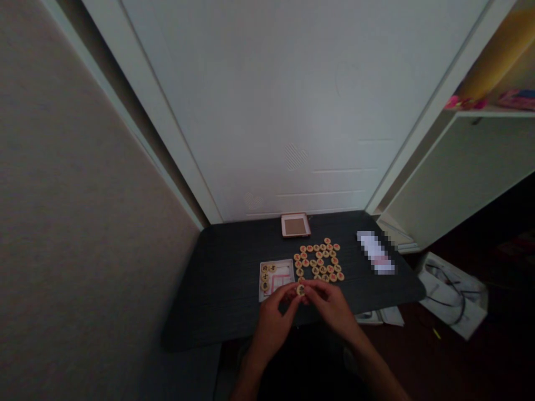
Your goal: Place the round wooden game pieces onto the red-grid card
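Note:
Between my two hands, at the near side of the table, is a round wooden Chinese chess piece [301, 290] with a dark character on its face. My left hand [279, 306] pinches it from the left, and my right hand [326, 298] pinches it from the right. Just beyond my left hand lies an open white box [262, 281] with several chess pieces [264, 277] along its left and far sides and a red-and-white sheet inside. Many loose chess pieces [320, 262], with red or dark characters, are spread beyond my right hand.
The dark table [225, 267] has rounded corners and stands against a white panel [292, 111]. A shallow box lid [295, 225] lies at the far edge. A blurred pale object [376, 253] is on the right. A white box with cables [453, 295] stands on the floor.

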A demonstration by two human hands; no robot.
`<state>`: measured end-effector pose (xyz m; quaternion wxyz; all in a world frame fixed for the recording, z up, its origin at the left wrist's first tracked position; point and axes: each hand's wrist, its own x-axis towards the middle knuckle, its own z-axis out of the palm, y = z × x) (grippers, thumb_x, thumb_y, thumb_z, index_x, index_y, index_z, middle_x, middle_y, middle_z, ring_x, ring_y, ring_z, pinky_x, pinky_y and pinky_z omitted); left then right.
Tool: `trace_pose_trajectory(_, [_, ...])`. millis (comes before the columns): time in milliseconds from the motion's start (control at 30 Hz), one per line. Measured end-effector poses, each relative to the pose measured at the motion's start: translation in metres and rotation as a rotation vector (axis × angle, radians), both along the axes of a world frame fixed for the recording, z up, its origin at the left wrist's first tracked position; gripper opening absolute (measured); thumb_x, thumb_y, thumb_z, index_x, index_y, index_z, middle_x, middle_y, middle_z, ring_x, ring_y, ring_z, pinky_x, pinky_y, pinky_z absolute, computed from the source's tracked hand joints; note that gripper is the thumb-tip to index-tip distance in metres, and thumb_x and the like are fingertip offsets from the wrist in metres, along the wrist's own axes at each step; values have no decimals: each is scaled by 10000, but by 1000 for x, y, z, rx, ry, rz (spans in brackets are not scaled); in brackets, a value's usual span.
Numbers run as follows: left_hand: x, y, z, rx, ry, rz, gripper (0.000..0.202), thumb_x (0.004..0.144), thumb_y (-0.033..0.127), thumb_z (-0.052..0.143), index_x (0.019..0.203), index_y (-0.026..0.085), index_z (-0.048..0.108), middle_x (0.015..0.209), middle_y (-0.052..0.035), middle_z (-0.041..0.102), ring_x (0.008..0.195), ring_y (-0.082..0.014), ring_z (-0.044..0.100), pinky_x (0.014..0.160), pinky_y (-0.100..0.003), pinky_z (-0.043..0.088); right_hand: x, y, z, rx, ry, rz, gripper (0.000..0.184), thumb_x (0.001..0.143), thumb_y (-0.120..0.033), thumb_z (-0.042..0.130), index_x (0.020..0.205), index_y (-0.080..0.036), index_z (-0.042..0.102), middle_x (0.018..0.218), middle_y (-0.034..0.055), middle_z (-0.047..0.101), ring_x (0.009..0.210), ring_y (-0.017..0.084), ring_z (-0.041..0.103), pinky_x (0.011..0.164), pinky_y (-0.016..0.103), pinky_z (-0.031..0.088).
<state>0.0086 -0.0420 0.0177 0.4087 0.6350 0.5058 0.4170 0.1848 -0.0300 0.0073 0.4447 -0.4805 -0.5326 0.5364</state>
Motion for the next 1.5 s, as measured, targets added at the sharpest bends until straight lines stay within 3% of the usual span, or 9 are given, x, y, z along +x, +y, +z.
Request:
trace_pose_trajectory(200, [-2,1,1,-35,-41,-31,265,922,323,628,1165,254,706,1036,-26,779,928,-209,722,893,-334,548,1,-3,3,-80,134,66,446,786,-513,783,1125,-226,744,1041,73,767,928,238,716,886,391,547])
trace_pose_trajectory(333, [-2,-1,1,-36,-24,-32,255,911,327,645,1144,249,711,1019,-29,780,919,-215,723,881,-338,550,0,-2,1,-108,164,60,429,746,-509,820,1041,-207,748,986,78,774,920,244,724,886,391,546])
trace_pose_trajectory(567, [-1,-3,-6,-32,24,-38,236,929,338,631,1145,270,699,1055,-15,771,943,-207,712,908,-346,535,-1,3,-6,-78,47,14,378,798,-536,762,907,-174,747,796,48,747,723,192,683,707,302,534])
trace_pose_trajectory(867, [-2,-1,-6,-25,60,-5,229,939,328,611,1141,256,689,1006,-17,773,900,-194,717,865,-327,558,2,6,-12,-63,49,69,376,877,-524,677,1051,-201,760,855,47,757,771,203,689,778,327,533])
trace_pose_trajectory(1067, [-6,3,-6,30,225,-1,249,921,329,633,1152,253,690,1057,-31,762,899,-199,711,861,-341,569,1,9,-25,-120,173,52,337,814,-487,755,988,-198,744,873,43,758,753,191,702,755,316,546])
trace_pose_trajectory(1333, [-14,11,2,133,477,-153,267,960,304,580,1217,292,653,1184,-22,731,1030,-211,691,974,-391,537,-1,11,-32,-134,174,39,349,773,-487,788,941,-186,733,848,44,748,760,195,705,743,312,557])
trace_pose_trajectory(1500, [-18,16,1,181,588,-190,253,956,290,578,1198,285,649,1147,-27,739,1013,-218,698,946,-387,548,-4,14,-36,-141,168,58,353,790,-504,769,933,-185,729,863,51,752,774,199,709,754,315,560])
